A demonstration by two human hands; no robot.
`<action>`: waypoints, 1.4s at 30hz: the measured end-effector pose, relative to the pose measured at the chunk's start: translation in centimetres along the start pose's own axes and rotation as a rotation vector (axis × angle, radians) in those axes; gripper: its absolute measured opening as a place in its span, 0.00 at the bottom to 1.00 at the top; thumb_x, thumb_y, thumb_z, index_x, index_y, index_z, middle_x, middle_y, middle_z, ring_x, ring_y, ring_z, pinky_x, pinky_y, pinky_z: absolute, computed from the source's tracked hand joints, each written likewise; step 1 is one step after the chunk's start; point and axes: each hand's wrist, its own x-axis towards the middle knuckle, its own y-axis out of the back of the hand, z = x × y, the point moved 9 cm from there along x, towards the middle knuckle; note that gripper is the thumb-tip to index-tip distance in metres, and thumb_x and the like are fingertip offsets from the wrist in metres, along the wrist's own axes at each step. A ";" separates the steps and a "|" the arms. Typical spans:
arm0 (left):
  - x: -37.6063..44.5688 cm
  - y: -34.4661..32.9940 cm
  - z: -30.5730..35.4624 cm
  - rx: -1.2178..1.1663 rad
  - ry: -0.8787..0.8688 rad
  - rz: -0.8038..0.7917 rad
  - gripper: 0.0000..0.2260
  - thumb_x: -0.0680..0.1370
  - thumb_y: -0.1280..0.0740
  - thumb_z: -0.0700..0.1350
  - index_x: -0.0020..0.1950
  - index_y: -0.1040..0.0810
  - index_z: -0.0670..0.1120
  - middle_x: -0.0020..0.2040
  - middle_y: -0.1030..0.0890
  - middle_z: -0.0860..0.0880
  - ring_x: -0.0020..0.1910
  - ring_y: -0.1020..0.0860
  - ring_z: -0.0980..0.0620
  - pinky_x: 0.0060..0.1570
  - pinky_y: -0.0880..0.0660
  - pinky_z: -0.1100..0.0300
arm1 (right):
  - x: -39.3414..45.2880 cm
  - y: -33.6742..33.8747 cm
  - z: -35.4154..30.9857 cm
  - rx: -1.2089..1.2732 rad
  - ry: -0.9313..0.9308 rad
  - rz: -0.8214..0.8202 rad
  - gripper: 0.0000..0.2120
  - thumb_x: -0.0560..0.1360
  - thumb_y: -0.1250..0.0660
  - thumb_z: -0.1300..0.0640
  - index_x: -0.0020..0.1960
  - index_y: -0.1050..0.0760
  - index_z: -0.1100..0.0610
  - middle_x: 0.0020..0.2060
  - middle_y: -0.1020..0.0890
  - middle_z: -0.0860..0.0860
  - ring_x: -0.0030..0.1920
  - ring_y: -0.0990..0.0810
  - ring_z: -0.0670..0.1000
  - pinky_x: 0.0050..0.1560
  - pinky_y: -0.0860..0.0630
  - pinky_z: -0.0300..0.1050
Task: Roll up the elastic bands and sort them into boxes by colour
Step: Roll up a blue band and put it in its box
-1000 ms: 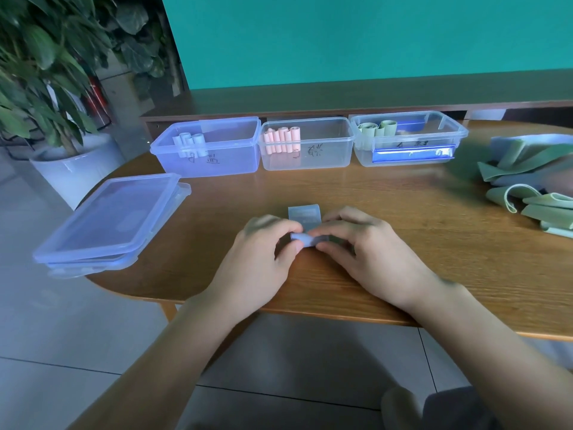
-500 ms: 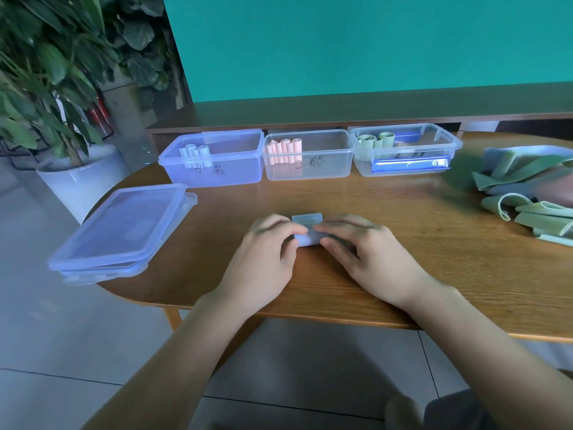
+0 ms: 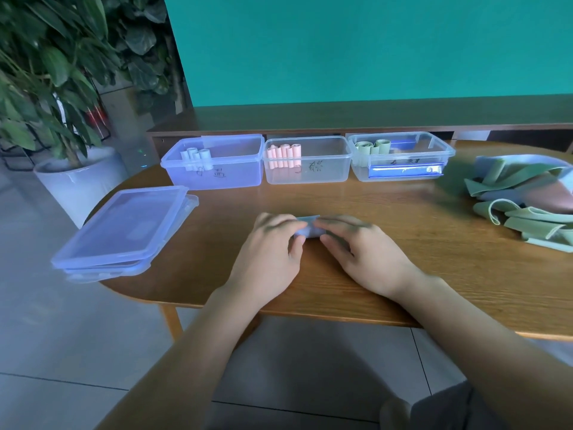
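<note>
A light blue elastic band (image 3: 308, 229), almost fully rolled, lies on the wooden table (image 3: 434, 259) between my two hands. My left hand (image 3: 273, 246) pinches its left end with fingers curled over it. My right hand (image 3: 356, 243) holds the right end the same way. At the back stand three clear boxes: the left box (image 3: 217, 169) holds light blue rolls, the middle box (image 3: 313, 167) pink rolls, the right box (image 3: 403, 162) green rolls. A pile of unrolled green, blue and pink bands (image 3: 527, 200) lies at the right.
Stacked clear lids (image 3: 124, 231) overhang the table's left edge. A potted plant (image 3: 62, 88) in a white pot stands on the floor at the left. A low wooden shelf (image 3: 372, 116) runs behind the boxes against a teal wall.
The flat tail of the blue band beyond my fingers has shrunk to almost nothing as both hands rolled it away from me. The view has tilted up slightly.
</note>
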 end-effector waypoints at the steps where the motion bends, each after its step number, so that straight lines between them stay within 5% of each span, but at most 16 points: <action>1: 0.1 -0.1 0.0 0.004 0.007 -0.004 0.12 0.80 0.33 0.42 0.62 0.18 0.47 0.59 0.19 0.52 0.58 0.27 0.49 0.60 0.31 0.62 | -0.1 0.1 -0.2 0.012 0.013 0.011 0.13 0.83 0.38 0.54 0.66 0.23 0.48 0.65 0.21 0.44 0.64 0.22 0.47 0.61 0.23 0.48; 9: 0.6 -0.3 0.0 -0.004 0.040 -0.020 0.15 0.81 0.35 0.43 0.68 0.22 0.47 0.62 0.20 0.53 0.62 0.29 0.50 0.61 0.28 0.58 | 0.5 -0.3 0.5 -0.046 -0.055 -0.051 0.16 0.83 0.40 0.52 0.70 0.26 0.44 0.70 0.25 0.39 0.67 0.24 0.48 0.60 0.22 0.55; 14: 0.7 0.0 0.2 -0.027 -0.001 0.026 0.12 0.80 0.34 0.39 0.61 0.18 0.49 0.57 0.18 0.55 0.56 0.27 0.50 0.57 0.27 0.57 | 1.4 -0.5 1.1 -0.081 -0.067 -0.079 0.18 0.83 0.41 0.53 0.72 0.28 0.44 0.71 0.26 0.39 0.68 0.24 0.50 0.62 0.23 0.55; 24: 2.3 -2.1 -1.9 -0.014 0.138 -0.149 0.17 0.82 0.36 0.50 0.71 0.27 0.53 0.66 0.22 0.56 0.63 0.29 0.47 0.63 0.30 0.48 | 2.8 -0.5 1.7 -0.071 -0.031 -0.063 0.15 0.82 0.39 0.52 0.68 0.25 0.48 0.66 0.22 0.43 0.64 0.21 0.50 0.59 0.22 0.56; 34: 5.1 -4.5 -4.5 -0.019 0.176 -0.269 0.17 0.82 0.37 0.53 0.71 0.27 0.53 0.65 0.29 0.52 0.67 0.36 0.49 0.67 0.35 0.51 | 5.1 -1.3 3.3 -0.123 -0.104 -0.118 0.20 0.81 0.36 0.45 0.72 0.29 0.42 0.68 0.26 0.39 0.60 0.22 0.48 0.56 0.23 0.51; 42: 6.9 -4.7 -5.7 -0.113 0.129 -0.260 0.17 0.81 0.33 0.51 0.69 0.25 0.53 0.61 0.24 0.53 0.59 0.27 0.53 0.63 0.30 0.56 | 6.9 -1.8 4.6 -0.131 -0.124 -0.155 0.16 0.83 0.41 0.44 0.70 0.28 0.40 0.66 0.25 0.39 0.62 0.23 0.49 0.58 0.25 0.51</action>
